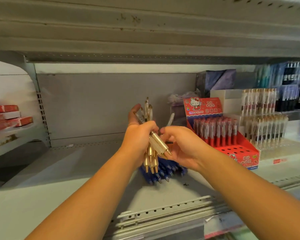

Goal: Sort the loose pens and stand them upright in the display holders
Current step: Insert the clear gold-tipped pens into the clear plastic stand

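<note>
Several gold-tipped pens (153, 148) stand bunched in the left hand (139, 135), whose fingers are wrapped tight round their middles. Their long axis runs steeply, caps up and far, tips down and near, the lowest fanning right to touch the right hand (182, 146). Its fingers are curled just beside the bundle; whether they pinch a pen I cannot tell. Blue pens (163, 170) lie on the shelf (76, 170) below. The clear holders (265, 129) stand right, so the right hand is nearer.

two hands (139, 135) (182, 146), one gold pen bundle (160, 144), one red holder (239, 150)
</note>
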